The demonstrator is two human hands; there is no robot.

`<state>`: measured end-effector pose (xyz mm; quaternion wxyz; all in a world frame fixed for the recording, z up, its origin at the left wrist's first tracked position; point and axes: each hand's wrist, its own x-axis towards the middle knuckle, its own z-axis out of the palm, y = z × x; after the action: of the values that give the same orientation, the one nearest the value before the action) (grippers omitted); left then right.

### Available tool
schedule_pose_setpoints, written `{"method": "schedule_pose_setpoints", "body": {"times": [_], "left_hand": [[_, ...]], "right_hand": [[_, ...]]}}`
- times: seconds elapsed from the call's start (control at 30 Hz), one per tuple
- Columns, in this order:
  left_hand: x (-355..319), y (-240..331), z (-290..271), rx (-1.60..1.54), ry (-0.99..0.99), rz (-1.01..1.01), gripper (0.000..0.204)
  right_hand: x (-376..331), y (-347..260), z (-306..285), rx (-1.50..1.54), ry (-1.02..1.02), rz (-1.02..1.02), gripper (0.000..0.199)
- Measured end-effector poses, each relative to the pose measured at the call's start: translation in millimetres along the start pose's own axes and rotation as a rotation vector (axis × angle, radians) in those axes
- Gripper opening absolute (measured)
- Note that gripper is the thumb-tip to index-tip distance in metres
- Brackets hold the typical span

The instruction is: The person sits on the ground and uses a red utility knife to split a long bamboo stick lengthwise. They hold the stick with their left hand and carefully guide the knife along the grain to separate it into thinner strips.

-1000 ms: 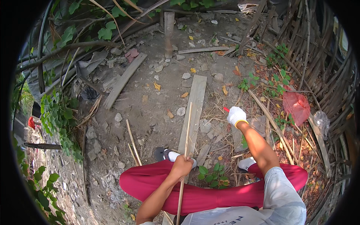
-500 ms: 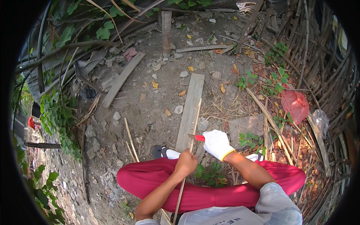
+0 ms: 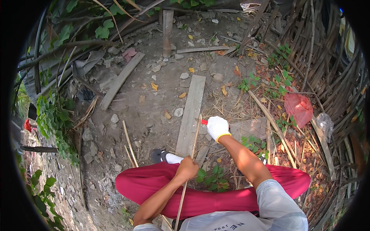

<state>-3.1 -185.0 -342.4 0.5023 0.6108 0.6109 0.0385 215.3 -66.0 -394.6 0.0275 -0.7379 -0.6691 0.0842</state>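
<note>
My bare left hand (image 3: 187, 168) is closed round a thin wooden stick (image 3: 180, 204), which runs from my lap up and away from me. In a white knit glove with a yellow cuff, my right hand (image 3: 218, 128) grips a red-handled knife (image 3: 204, 122). Its small blade meets the stick close to the far end. Beneath the stick's far part lies a flat grey plank (image 3: 192, 111) on the ground. The rest of the knife handle is hidden inside the glove.
Between my legs in maroon trousers (image 3: 216, 200) grows a small leafy plant (image 3: 214, 178). Two thin sticks (image 3: 130, 144) lean near my left knee. Another plank (image 3: 122, 81) lies far left. At right are a red plastic bag (image 3: 298, 108), a long pole (image 3: 271, 121) and a woven stick fence (image 3: 327, 73).
My right hand and the knife have slid away from me along the stick, to near its far end. My left hand keeps its grip. The whole view has shifted slightly.
</note>
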Motion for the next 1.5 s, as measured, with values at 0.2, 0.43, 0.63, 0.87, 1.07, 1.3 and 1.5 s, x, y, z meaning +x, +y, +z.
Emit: {"method": "schedule_pose_setpoints", "body": {"times": [0.2,0.43,0.63,0.87,1.07,1.3,1.5], "left_hand": [[-38,-34,-14,0.005,-0.043,0.097,0.022],[-22,-26,-13,-0.278,0.025,0.006,0.021],[-31,7,-21,-0.094,-0.024,0.110,0.018],[-34,11,-3,0.119,0.138,0.113,0.033],[-57,-10,16,0.166,0.014,0.120,0.030],[-53,-13,-9,-0.016,0.077,0.190,0.015],[-25,-7,-11,-0.187,-0.034,0.029,0.018]], "right_hand": [[20,78,-32,-0.072,-0.267,0.256,0.028],[-87,11,-60,0.222,0.112,-0.091,0.020],[-126,-39,-69,0.220,-0.046,-0.264,0.018],[-106,-38,-47,0.164,-0.073,-0.190,0.018],[-28,27,-7,0.120,-0.005,0.217,0.020],[-36,87,-8,0.207,0.005,0.227,0.024],[-110,-12,-70,0.319,-0.043,-0.131,0.020]]}}
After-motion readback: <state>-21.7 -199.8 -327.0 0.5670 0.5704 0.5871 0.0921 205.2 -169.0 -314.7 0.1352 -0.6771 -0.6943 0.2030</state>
